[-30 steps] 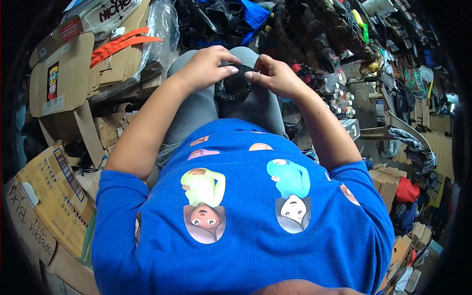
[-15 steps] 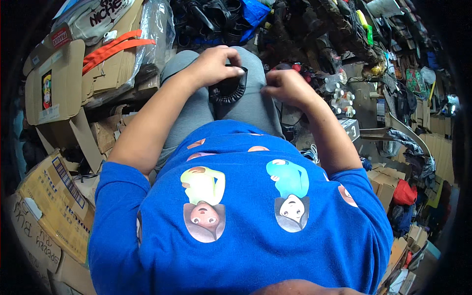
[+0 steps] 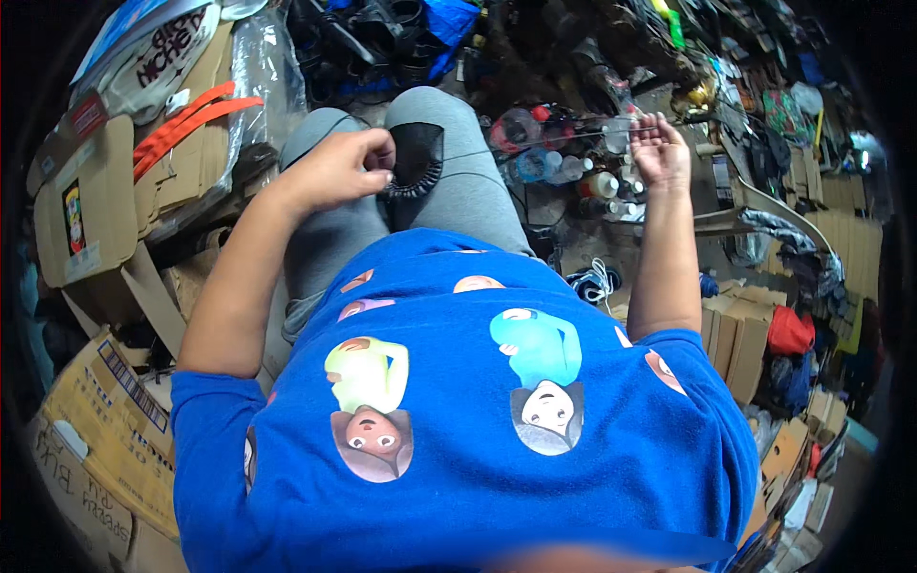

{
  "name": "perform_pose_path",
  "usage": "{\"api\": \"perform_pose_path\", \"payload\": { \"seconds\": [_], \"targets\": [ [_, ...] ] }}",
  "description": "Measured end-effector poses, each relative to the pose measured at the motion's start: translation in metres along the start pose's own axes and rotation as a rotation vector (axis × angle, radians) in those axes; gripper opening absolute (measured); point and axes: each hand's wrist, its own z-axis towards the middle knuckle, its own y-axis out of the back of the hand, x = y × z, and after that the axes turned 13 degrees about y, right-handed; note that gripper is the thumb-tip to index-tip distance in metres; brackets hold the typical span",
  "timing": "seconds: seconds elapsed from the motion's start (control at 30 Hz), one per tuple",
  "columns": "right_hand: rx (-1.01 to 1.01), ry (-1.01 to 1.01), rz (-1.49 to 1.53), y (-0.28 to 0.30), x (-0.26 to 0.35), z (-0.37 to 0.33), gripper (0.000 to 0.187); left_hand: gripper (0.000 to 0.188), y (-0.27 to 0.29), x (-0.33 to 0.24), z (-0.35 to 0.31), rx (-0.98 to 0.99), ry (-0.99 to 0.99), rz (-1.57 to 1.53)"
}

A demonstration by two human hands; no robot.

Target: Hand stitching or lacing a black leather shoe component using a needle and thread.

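Over my thighs lies a black piece [image 3: 416, 153] with a smooth face and a ribbed, gathered curved edge, perhaps a shoe part. My left hand [image 3: 346, 170] is closed at its left side, thumb and fingers pinching its edge. Out to the right, my right hand [image 3: 659, 153] is raised with its palm turned up and fingers bent. A thin dark thread [image 3: 544, 143] runs taut from the black piece to these fingers. Another dark strand hangs loosely over my grey-trousered right thigh. Whether a needle is in my right fingers is too small to tell.
Several plastic bottles [image 3: 600, 184] stand below my right hand. Flattened cardboard [image 3: 196, 158] with orange strips [image 3: 181, 124] is stacked at the left. Black shoes [image 3: 382, 38] and a blue bag [image 3: 449, 29] lie beyond my knees. A white cord bundle [image 3: 597, 282] sits right of my lap.
My right hand has swung out to the right, away from the black piece, and turned palm up, drawing the thread taut. My left hand stays at the piece; the whole view has shifted slightly.
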Motion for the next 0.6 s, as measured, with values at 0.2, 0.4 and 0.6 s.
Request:
{"api": "perform_pose_path", "payload": {
  "seconds": [0.2,0.4,0.6],
  "targets": [
    [-0.030,0.107,0.035,0.062,0.127,0.040,0.011,0.016,-0.021,-0.001,0.015,-0.264,-0.160,0.247],
    [-0.149,0.307,-0.030,0.094,0.233,0.026,0.017,0.014,-0.022,-0.004,0.020,-0.127,-0.075,0.147],
    [-0.172,0.398,-0.059,0.124,0.282,0.018,0.025,0.018,-0.014,-0.003,0.027,-0.122,-0.219,0.342]
  ]
}}
